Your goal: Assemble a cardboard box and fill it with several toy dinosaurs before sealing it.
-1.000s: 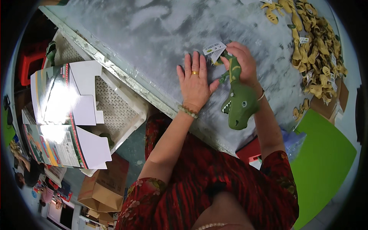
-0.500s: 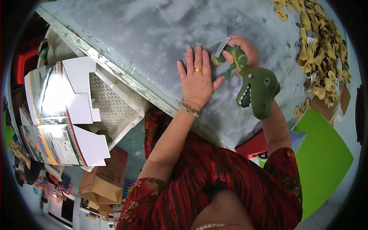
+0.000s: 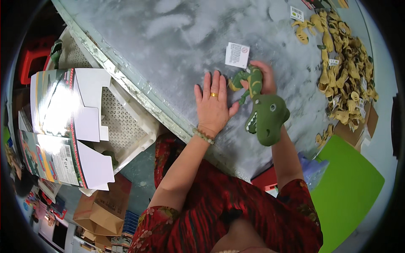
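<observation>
My right hand (image 3: 267,78) is closed round the body of a green toy dinosaur (image 3: 266,120). The toy has yellow stripes, a big head and an open mouth with white teeth, and its head points toward me. A white paper tag (image 3: 237,55) hangs at its tail end, its printed face up. Flat on the grey table (image 3: 160,55) lies my left hand (image 3: 213,110), fingers stretched out, just left of the toy and holding nothing. The fingertips of my right hand are partly hidden behind the toy.
Yellow toy pieces (image 3: 346,84), some tagged, are heaped at the far right. A green board (image 3: 350,189) stands at the near right. Left of the table edge are a white perforated crate (image 3: 120,109), printed card packaging (image 3: 55,109) and a brown cardboard box (image 3: 105,202).
The tag has swung from edge-on to face-up beside the toy. The toy and both hands sit a little lower and farther left in the picture as the view has shifted.
</observation>
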Demonstrator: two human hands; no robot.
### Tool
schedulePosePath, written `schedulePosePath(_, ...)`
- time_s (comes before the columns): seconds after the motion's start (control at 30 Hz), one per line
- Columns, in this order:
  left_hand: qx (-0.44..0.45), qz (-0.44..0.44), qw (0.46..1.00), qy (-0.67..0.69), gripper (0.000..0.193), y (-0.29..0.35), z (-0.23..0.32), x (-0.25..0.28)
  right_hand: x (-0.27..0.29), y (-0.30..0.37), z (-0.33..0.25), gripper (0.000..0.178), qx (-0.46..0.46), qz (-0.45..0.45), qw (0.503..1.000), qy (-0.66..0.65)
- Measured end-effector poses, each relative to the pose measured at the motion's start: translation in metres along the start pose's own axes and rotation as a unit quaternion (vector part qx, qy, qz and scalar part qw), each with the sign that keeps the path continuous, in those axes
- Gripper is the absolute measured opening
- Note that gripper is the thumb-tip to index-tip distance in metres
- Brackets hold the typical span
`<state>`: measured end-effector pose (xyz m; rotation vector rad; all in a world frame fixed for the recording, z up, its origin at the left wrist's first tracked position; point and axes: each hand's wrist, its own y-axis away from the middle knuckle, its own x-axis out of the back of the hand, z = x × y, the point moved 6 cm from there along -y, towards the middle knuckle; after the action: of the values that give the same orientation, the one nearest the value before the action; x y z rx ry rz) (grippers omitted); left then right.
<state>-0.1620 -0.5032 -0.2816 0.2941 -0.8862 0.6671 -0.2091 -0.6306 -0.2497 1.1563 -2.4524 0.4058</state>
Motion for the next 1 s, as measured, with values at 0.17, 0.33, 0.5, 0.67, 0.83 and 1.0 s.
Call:
schedulePosePath(0.17, 0.012, -0.026, 1.000, 0.000, 0.076, 0.000, -0.003, 0.001, 0.011, 0.004, -0.043, 0.064, 0.118, -0.026, 0.971, 0.208)
schedulePosePath(0.33, 0.017, -0.032, 0.999, 0.000, 0.074, -0.003, -0.002, 0.004, 0.012, 0.010, -0.045, 0.060, 0.157, -0.167, 0.954, 0.195)
schedulePosePath(0.5, 0.017, -0.049, 0.998, 0.019, 0.072, -0.005, 0.002, 0.002, 0.016, 0.006, -0.054, 0.046, 0.135, -0.212, 0.967, 0.053)
schedulePosePath(0.67, 0.020, -0.063, 0.998, -0.003, 0.071, 0.000, -0.002, -0.002, -0.003, -0.003, -0.063, 0.020, 0.200, -0.227, 0.941, 0.150)
schedulePosePath(0.83, 0.016, -0.065, 0.997, -0.029, 0.069, -0.002, 0.001, -0.002, -0.002, -0.012, -0.047, 0.027, 0.226, -0.110, 0.967, 0.039)
schedulePosePath(1.0, 0.018, -0.062, 0.997, -0.049, 0.071, -0.002, 0.002, -0.001, 0.009, -0.016, -0.033, 0.025, 0.238, -0.044, 0.968, -0.063)
